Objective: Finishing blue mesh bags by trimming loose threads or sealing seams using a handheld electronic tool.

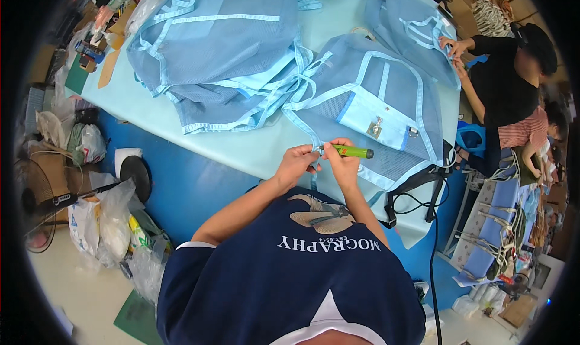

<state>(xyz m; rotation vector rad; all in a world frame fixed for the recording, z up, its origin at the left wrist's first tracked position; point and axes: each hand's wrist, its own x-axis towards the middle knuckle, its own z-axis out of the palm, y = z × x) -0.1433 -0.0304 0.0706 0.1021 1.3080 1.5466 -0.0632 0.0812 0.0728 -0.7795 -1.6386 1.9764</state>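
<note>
The left hand (294,165) has its grip closed on a pale blue strap (301,126), pinching it at the near edge of the surface (241,148). The right hand (342,165) meets it there from the right, its grip closed around a green tool (347,151) whose dark end points right. The strap runs far and left from the fingers to a blue mesh piece (341,70) spread on the surface, and a short length hangs below them. On this piece lies a pale panel (362,116) with a metal clasp (374,127). To the left, a pile (223,43) of similar mesh with pale blue edging covers much of the surface. At the far right, a co-worker (504,73) has both hands on another mesh piece (402,28). A black cable (432,260) drops at the right, beside a black frame (417,191). A fan (39,203) and plastic bags (118,221) stand at the left, beyond the blue floor (175,173).
</note>
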